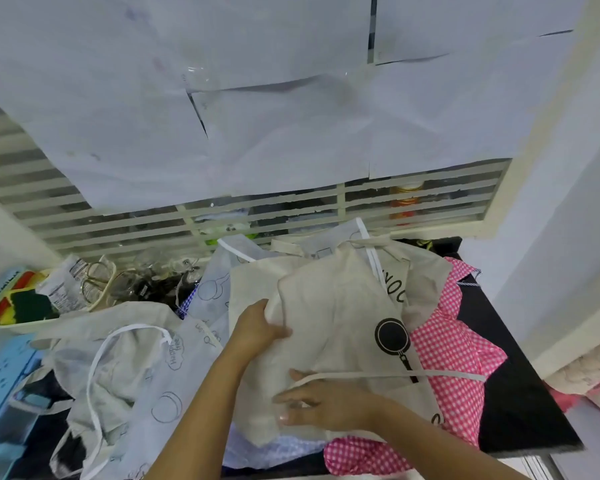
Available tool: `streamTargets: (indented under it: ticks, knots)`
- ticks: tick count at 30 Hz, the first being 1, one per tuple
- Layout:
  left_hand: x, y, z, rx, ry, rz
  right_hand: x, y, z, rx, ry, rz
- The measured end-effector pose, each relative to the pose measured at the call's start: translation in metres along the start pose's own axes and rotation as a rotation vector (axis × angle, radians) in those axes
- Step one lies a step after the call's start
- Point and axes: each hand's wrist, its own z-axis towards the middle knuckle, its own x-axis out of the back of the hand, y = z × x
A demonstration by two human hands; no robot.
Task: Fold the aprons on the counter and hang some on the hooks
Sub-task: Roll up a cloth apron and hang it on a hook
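A cream apron (340, 317) with a black pan print lies folded on top of a heap of cloth in the centre of the frame, on the black counter (520, 403). The left hand (260, 332) has a clenched grip on the apron's folded left edge, fingers tucked under the fold. The right hand (326, 403), lower centre, pinches the cloth at the apron's lower left edge between thumb and fingers, and the apron's cream strap (395, 374) runs across the back of that hand and out to the right. Under and to the right of the cream apron spreads a pink checked apron (461, 344), reaching the counter's front edge. To the left a pale apron with line drawings (174, 393) lies rumpled, its white strap loop (125, 336) resting on it, crowding the lower left. In the left of the frame a tray (25, 327) holds coloured sponges, with glass jars (146, 275) just beside it against the slatted window (84, 220), whose upper part is covered by paper sheets (257, 116).
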Motion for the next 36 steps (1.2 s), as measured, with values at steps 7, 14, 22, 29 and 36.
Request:
streamTargets:
  ticks: [7,14,22,29,36]
  knots:
    - [0.011,-0.015,0.012,-0.037,0.414,-0.187,0.048,-0.015,-0.007,0.043,-0.154,-0.114]
    - [0.033,-0.026,0.036,-0.047,0.465,-0.207,0.146,0.006,-0.009,-0.048,0.462,-0.182]
    - [0.038,-0.028,0.060,0.107,0.456,-0.353,0.223,0.041,0.030,-0.202,0.459,-0.349]
    - [0.050,-0.030,0.081,0.188,0.476,-0.399,0.251,0.051,0.082,-0.245,0.135,-0.347]
    - [0.048,-0.034,0.096,0.271,0.499,-0.371,0.242,0.069,0.108,-0.296,0.047,-0.360]
